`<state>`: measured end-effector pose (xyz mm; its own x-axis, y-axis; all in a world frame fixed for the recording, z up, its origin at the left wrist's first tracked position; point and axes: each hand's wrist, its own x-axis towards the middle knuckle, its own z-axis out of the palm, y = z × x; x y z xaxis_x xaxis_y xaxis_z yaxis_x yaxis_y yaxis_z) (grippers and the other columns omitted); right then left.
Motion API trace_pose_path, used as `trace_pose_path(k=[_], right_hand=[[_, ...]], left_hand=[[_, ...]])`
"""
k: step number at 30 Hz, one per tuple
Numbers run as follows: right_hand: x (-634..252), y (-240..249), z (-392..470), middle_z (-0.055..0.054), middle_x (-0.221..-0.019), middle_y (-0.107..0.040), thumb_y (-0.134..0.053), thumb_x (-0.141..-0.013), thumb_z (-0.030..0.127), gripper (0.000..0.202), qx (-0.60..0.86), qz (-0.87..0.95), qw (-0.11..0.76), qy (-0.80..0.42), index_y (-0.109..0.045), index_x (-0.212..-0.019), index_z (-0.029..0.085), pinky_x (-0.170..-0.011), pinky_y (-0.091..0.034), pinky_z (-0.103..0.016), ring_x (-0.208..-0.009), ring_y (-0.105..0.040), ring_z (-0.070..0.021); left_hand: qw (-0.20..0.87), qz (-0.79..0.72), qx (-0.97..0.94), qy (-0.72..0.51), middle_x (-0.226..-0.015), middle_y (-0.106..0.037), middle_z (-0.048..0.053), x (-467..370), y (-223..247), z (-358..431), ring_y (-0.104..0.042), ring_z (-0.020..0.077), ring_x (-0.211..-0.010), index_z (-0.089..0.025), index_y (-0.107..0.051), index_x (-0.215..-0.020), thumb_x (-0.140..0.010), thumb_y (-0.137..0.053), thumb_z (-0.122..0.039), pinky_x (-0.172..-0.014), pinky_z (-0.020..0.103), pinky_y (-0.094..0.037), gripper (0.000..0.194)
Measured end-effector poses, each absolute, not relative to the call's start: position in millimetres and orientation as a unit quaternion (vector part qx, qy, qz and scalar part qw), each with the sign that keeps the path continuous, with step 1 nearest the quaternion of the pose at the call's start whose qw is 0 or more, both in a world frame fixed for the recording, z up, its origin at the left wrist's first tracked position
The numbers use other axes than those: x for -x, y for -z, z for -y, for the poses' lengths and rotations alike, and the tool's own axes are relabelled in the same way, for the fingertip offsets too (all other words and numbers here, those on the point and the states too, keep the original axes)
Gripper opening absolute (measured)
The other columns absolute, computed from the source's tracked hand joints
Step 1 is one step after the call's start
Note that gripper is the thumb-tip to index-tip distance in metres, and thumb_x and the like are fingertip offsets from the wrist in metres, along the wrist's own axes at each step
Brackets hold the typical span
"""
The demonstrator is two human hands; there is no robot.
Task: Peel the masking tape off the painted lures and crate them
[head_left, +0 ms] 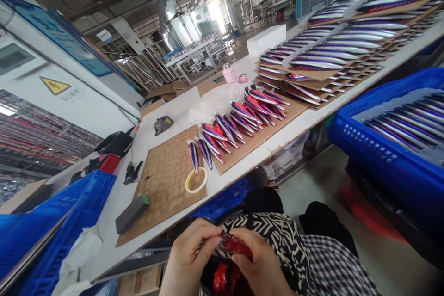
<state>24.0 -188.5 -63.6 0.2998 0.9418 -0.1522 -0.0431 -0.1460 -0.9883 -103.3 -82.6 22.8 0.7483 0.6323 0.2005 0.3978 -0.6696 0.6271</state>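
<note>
Both my hands are low in the view, below the table's front edge, over my lap. My left hand (189, 259) and my right hand (258, 266) together pinch a shiny red fishing lure (236, 244) between their fingertips. More red glossy material (222, 280) lies in my lap beneath it. On the white table (166, 115), several red, blue and silver lures (239, 120) lie in rows on a cardboard sheet (166, 180). A roll of tape (196, 180) lies on the cardboard near the closest lures.
Stacked cardboard trays of lures (329, 55) fill the table's right end. A blue crate (391, 157) of lures stands at right, another blue crate (52, 236) at left. A dark sanding block (132, 212), black clippers (133, 173) and a plastic bag (215, 99) lie on the table.
</note>
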Motion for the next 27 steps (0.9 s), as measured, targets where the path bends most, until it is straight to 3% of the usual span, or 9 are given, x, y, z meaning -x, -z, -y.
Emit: trace_pose_path(k=[5,10,14,17,20,22,25,27], right_hand=[[-29,61,190,-0.002,-0.109,-0.068,-0.052,-0.071,0.010,0.041,0.581,0.377,0.553,-0.463,-0.067,-0.107,0.024,-0.095,-0.042,-0.033,-0.104,-0.060,-0.0224],[-33,58,191,-0.002,-0.106,-0.069,-0.055,-0.079,0.021,0.030,0.558,0.379,0.568,-0.471,-0.066,-0.107,0.025,-0.089,-0.044,-0.030,-0.101,-0.060,-0.0216],[-38,54,192,-0.001,-0.099,-0.069,-0.055,-0.080,0.025,0.025,0.532,0.379,0.583,-0.484,-0.067,-0.102,0.024,-0.084,-0.045,-0.028,-0.094,-0.061,-0.0212],[-40,53,193,-0.001,-0.095,-0.069,-0.055,-0.079,0.026,0.027,0.519,0.381,0.585,-0.493,-0.067,-0.103,0.023,-0.080,-0.045,-0.028,-0.089,-0.062,-0.0213],[-40,53,193,-0.003,-0.093,-0.069,-0.056,-0.080,0.033,0.029,0.521,0.393,0.580,-0.488,-0.067,-0.104,0.023,-0.077,-0.045,-0.029,-0.087,-0.061,-0.0224],[-41,54,193,-0.003,-0.094,-0.069,-0.056,-0.080,0.033,0.029,0.513,0.388,0.586,-0.493,-0.067,-0.105,0.023,-0.078,-0.045,-0.029,-0.088,-0.062,-0.0224],[-41,55,191,-0.002,-0.095,-0.069,-0.055,-0.081,0.033,0.029,0.490,0.372,0.604,-0.506,-0.066,-0.106,0.023,-0.080,-0.046,-0.028,-0.089,-0.062,-0.0218],[-40,56,191,-0.002,-0.094,-0.069,-0.056,-0.081,0.035,0.029,0.485,0.375,0.607,-0.505,-0.066,-0.105,0.022,-0.080,-0.046,-0.028,-0.088,-0.062,-0.0219]], left_hand=[[0.338,-0.302,-0.872,-0.184,-0.091,-0.072,0.000,103,-16,79,-0.067,0.0147,-0.083,-0.029,-0.072,-0.097,-0.084,-0.060,-0.021,-0.074,0.019,-0.053,0.019],[0.386,-0.295,-0.840,-0.242,-0.087,-0.068,-0.001,102,-6,80,-0.064,0.0129,-0.083,-0.028,-0.070,-0.087,-0.081,-0.065,-0.019,-0.074,0.017,-0.052,0.012],[0.423,-0.274,-0.829,-0.242,-0.091,-0.069,-0.001,104,-1,78,-0.063,0.0127,-0.091,-0.030,-0.069,-0.093,-0.084,-0.062,-0.017,-0.080,0.018,-0.050,0.017],[0.469,-0.277,-0.806,-0.233,-0.102,-0.067,0.001,107,6,77,-0.062,0.0152,-0.096,-0.028,-0.070,-0.094,-0.084,-0.064,-0.023,-0.083,0.021,-0.051,0.013],[0.504,-0.314,-0.758,-0.269,-0.094,-0.065,0.001,111,18,77,-0.061,0.0145,-0.087,-0.025,-0.070,-0.084,-0.079,-0.070,-0.028,-0.074,0.020,-0.051,0.006],[0.514,-0.366,-0.727,-0.271,-0.091,-0.067,0.001,113,25,78,-0.062,0.0150,-0.086,-0.025,-0.070,-0.089,-0.081,-0.067,-0.029,-0.077,0.022,-0.051,0.009],[0.534,-0.379,-0.707,-0.267,-0.107,-0.067,0.006,112,29,82,-0.060,0.0213,-0.104,-0.024,-0.069,-0.103,-0.084,-0.062,-0.039,-0.090,0.030,-0.049,0.024],[0.535,-0.333,-0.720,-0.290,-0.104,-0.067,0.005,109,28,83,-0.059,0.0213,-0.103,-0.024,-0.070,-0.095,-0.080,-0.066,-0.043,-0.088,0.028,-0.049,0.024]])
